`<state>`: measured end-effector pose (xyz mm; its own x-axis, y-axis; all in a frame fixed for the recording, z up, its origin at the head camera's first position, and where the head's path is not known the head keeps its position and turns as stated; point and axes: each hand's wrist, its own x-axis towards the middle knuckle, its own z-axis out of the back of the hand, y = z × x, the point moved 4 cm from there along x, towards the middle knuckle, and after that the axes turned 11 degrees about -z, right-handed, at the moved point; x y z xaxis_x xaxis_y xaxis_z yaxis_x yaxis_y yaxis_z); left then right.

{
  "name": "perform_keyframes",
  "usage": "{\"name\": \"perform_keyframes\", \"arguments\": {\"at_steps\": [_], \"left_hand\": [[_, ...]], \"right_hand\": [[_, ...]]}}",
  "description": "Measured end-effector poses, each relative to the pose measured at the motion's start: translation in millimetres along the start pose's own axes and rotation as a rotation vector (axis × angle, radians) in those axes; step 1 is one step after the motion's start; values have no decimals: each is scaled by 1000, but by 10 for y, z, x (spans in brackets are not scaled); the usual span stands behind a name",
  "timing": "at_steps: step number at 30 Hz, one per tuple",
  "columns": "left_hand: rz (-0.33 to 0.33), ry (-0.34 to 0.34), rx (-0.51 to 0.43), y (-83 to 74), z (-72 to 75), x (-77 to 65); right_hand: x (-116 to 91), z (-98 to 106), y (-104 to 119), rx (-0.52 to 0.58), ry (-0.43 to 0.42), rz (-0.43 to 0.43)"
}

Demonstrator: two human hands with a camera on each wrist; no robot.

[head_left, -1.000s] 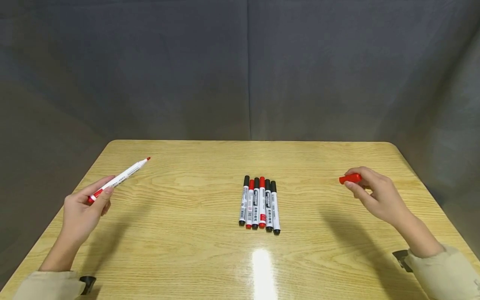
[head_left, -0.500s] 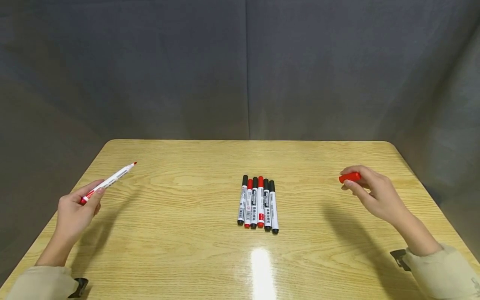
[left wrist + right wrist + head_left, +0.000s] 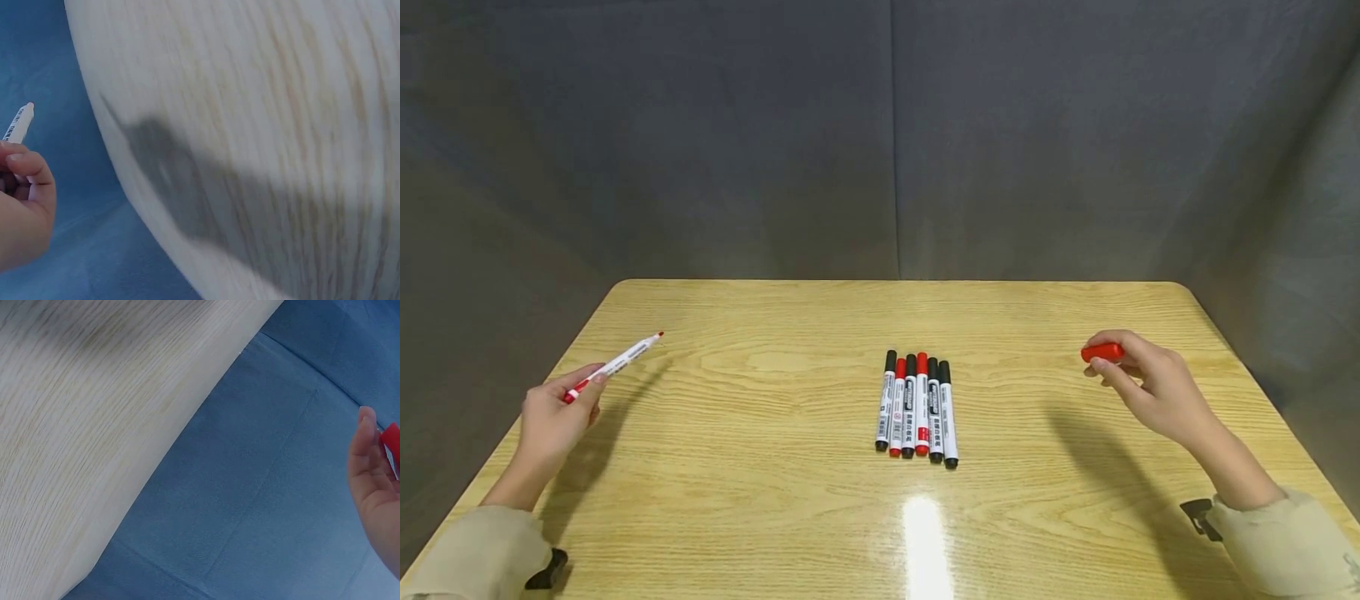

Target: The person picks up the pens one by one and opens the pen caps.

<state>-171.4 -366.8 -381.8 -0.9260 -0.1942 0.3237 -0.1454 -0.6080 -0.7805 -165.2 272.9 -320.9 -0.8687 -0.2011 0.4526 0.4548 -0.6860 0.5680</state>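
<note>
My left hand (image 3: 559,414) pinches an uncapped red whiteboard marker (image 3: 619,364) near its red rear end, above the left side of the table. The marker's red tip points up and to the right. Part of the same marker (image 3: 20,125) shows at the left edge of the left wrist view. Over the table's right side, my right hand (image 3: 1153,387) holds a red marker cap (image 3: 1103,352) between thumb and fingers. In the right wrist view only a piece of the cap (image 3: 392,442) shows at the edge.
Several capped markers (image 3: 916,408), black and red, lie side by side in a row at the middle of the wooden table (image 3: 760,500). A dark curtain (image 3: 737,142) hangs behind the table and along both sides. Light glares off the table near the front.
My left hand has drawn back to the left with the marker, whose tip now sits lower. The right hand stays nearly in place, the cap turned slightly. The row of markers lies unchanged.
</note>
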Motion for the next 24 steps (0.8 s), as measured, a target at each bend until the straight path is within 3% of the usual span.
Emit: {"name": "perform_keyframes", "arguments": {"at_steps": [7,12,16,19,24], "left_hand": [[79,-16,-173,106,-11,59],[108,-6,-4,122,-31,54],[64,47,200,111,-68,31],[25,78,290,111,-91,27],[28,128,351,125,-108,29]], "right_hand": [[-4,9,12,-27,6,38],[-8,-1,29,-28,54,95],[-8,-2,19,-11,52,97],[-5,1,12,-21,40,88],[3,6,11,-20,34,79]]}}
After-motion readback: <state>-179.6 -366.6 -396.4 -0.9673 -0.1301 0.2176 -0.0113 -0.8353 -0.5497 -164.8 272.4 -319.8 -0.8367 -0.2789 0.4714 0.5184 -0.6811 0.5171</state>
